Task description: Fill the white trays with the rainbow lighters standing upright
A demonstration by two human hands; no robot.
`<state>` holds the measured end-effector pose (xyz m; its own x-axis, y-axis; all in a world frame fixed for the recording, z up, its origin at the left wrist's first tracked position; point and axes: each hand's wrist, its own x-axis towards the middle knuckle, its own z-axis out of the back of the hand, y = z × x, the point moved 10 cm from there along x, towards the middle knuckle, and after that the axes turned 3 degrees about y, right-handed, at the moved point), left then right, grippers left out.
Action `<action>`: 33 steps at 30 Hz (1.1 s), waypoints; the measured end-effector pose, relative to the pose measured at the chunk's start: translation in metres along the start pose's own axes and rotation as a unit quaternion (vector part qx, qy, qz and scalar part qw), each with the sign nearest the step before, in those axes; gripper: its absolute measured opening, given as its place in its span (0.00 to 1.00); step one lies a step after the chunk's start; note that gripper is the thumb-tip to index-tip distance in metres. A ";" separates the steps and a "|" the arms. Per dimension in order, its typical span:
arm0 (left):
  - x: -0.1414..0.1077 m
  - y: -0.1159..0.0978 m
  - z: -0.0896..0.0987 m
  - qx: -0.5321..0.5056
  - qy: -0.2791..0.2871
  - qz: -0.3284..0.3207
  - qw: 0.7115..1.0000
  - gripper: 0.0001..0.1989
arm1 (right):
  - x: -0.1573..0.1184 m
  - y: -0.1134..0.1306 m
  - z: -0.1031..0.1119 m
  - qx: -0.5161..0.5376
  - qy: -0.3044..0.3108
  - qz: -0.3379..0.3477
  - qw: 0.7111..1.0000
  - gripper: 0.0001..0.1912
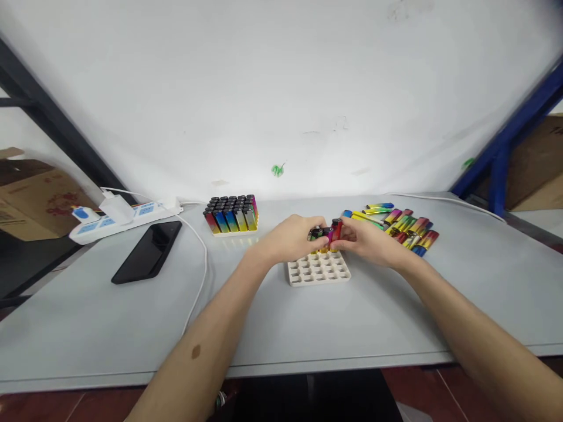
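Observation:
A white tray point(320, 272) with rows of small slots lies in front of me, with several shiny multicoloured lighters standing upright in its far part. My left hand point(292, 239) is closed around the dark-topped lighters point(323, 234) there, thumb in front and fingers behind; how firmly it grips them I cannot tell. Between the thumb and fingers of my right hand point(363, 239) is a red lighter point(336, 230), upright over the tray's far right part. Its lower end is partly hidden, so whether it sits in a slot is unclear.
A filled block of lighters point(231, 215) stands in a white tray at back left. Loose lighters point(407, 227) lie in a pile to the right. A black phone point(148, 252), a white cable point(204, 258) and a power strip point(127, 220) are on the left. A wall rises behind the table.

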<state>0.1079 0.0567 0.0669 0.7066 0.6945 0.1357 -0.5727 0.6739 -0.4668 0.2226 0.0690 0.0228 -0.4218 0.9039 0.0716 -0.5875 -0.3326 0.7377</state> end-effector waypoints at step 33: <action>0.004 -0.023 -0.007 0.199 -0.088 -0.023 0.976 0.16 | -0.007 -0.017 0.029 -0.242 -0.077 -0.010 0.967 0.10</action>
<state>0.1267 0.0417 0.0720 0.6736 0.6699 0.3124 -0.6824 0.7260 -0.0855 0.2555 0.0763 0.0289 -0.3212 0.9285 0.1865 -0.8645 -0.3678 0.3426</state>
